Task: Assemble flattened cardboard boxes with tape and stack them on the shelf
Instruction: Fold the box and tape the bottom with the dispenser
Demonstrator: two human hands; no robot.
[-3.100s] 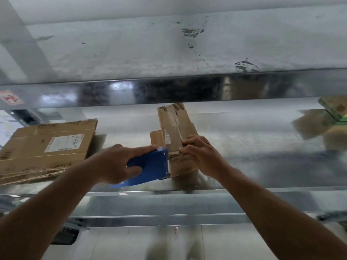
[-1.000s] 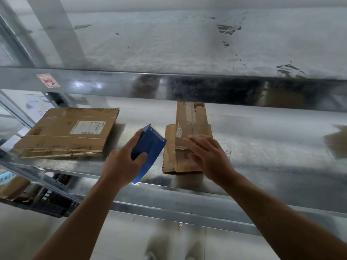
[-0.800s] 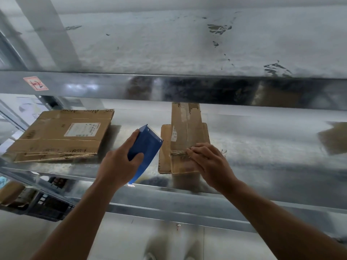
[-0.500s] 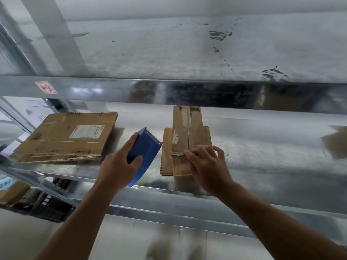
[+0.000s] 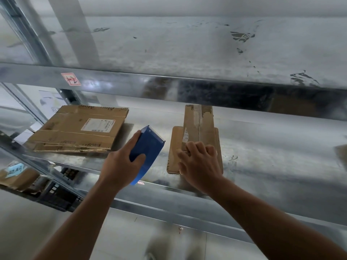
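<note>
Cardboard lies in two places on the shiny metal shelf [image 5: 262,147]. At centre frame, a narrow flattened brown cardboard box [image 5: 197,126] with a strip of clear tape along its length rests on a wider flat cardboard piece [image 5: 173,147]. The right hand [image 5: 200,166] presses on the near end of this narrow box, its fingers [image 5: 191,147] curled down against the cardboard; whether they pinch anything cannot be told. Just left of it, the left hand [image 5: 120,166] grasps a blue plastic tape dispenser [image 5: 147,152], fingers wrapped round its body, holding it tilted above the shelf and apart from the box. At left of frame, a stack of larger flattened brown cardboard boxes [image 5: 78,128] with a white label lies flat on the same shelf. A red-and-white sticker [image 5: 71,79] sits on the upper shelf beam [image 5: 112,81].
</note>
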